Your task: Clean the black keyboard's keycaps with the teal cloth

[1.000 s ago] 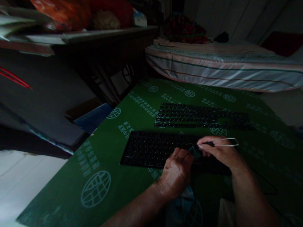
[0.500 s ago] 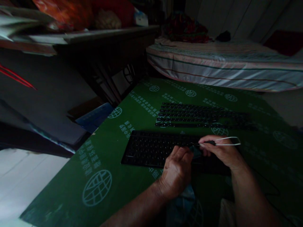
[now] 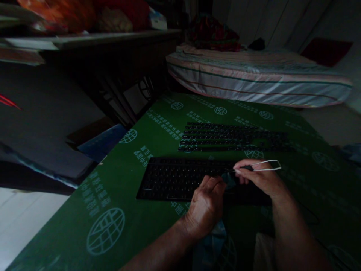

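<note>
Lying lengthwise from left to right on the green counter (image 3: pixel 141 229), the black keyboard (image 3: pixel 172 180) sits beneath my left hand (image 3: pixel 207 203) and right hand (image 3: pixel 257 176). My right fingers pinch a wire-looped tool (image 3: pixel 266 165), its loop pointing right, thin tip left; my left fingers are closed, bunched around a blue-green cloth (image 3: pixel 229 180). Only the view has shifted noticeably; both hands keep their place, so I judge work remains at one spot. Beyond are rows of loose keycaps (image 3: pixel 214 142), then a bed (image 3: pixel 254 81).

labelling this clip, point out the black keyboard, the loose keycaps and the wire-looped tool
Black keyboard (image 3: pixel 172 180), head view, left key area
Loose keycaps (image 3: pixel 217 137), head view, middle of the rows
Wire-looped tool (image 3: pixel 248 168), head view, dark part
</note>
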### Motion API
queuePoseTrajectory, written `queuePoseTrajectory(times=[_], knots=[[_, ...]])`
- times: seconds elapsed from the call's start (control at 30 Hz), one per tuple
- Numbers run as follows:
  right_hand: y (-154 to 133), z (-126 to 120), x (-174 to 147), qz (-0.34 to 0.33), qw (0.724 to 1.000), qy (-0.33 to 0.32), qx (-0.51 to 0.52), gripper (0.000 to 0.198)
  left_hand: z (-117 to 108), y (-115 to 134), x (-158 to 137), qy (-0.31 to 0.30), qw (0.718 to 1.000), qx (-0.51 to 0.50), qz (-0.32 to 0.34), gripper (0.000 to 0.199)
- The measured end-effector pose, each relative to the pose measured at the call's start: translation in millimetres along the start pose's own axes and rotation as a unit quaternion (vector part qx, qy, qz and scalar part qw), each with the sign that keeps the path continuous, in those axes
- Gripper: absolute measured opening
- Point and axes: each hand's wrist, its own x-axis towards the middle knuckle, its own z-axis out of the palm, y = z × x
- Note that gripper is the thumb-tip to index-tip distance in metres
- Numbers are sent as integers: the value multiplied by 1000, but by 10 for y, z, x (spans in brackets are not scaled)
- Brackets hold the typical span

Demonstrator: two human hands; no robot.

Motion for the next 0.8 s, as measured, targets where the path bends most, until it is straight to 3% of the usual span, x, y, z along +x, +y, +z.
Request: queuePoseTrajectory(times=[0.27, 0.8], knots=[[-17, 86, 37, -14, 1000, -16, -5, 18, -56, -17, 25, 28, 1000, 6, -10, 27], [3, 58, 39, -9, 1000, -14, 20, 21, -28, -19, 10, 26, 999, 17, -9, 25]])
